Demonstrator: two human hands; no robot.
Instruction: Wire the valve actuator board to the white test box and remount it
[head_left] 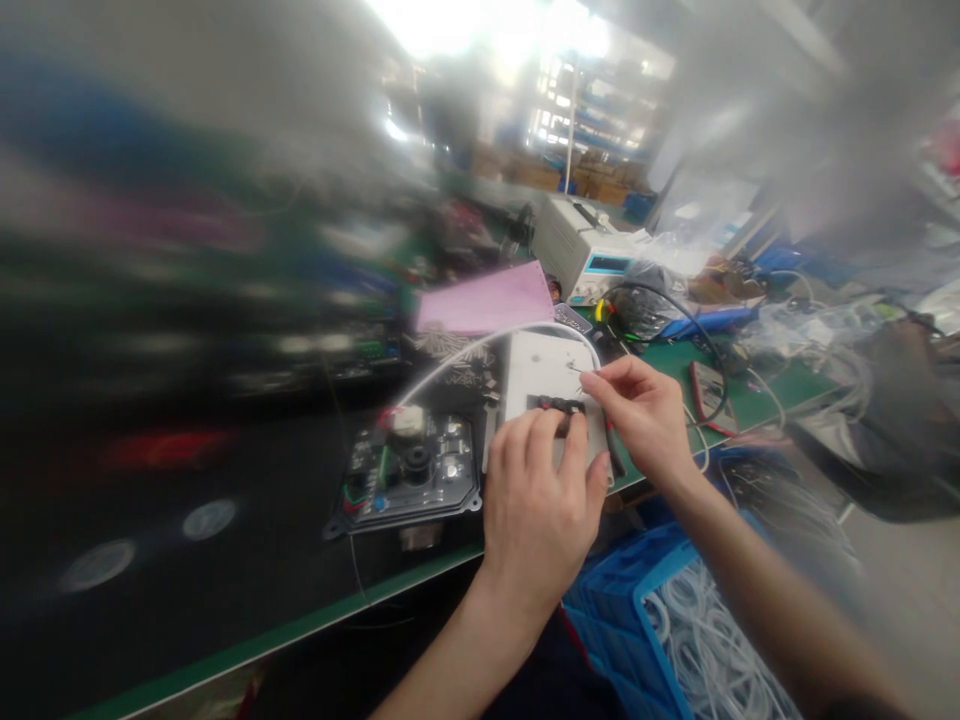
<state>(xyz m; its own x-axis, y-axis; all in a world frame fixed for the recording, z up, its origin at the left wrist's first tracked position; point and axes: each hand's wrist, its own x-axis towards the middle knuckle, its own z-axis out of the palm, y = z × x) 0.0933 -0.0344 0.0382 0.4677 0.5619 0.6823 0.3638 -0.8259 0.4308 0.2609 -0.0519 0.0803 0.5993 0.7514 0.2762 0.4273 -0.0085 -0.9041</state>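
My left hand [544, 490] lies over a white board [525, 365], its bent fingers pressed on a black block-shaped part [559, 405]. Part of that block is hidden under the fingers. Just to the right, my right hand [637, 410] is closed in a pinch with thumb and forefinger together. Thin dark wire ends [576, 372] show at its fingertips. A white cable [487, 338] arches from an open housing with a circuit board [416, 470] over to those fingers. Where the cable ends is hidden there.
Behind the board lie a pink sheet [487, 300], a heap of small screws [450, 345] and a bench power supply [577, 245]. A red-edged meter [712, 398] is on the right. Below the bench edge stands a blue crate [630, 600] with coiled clear tubing [712, 640].
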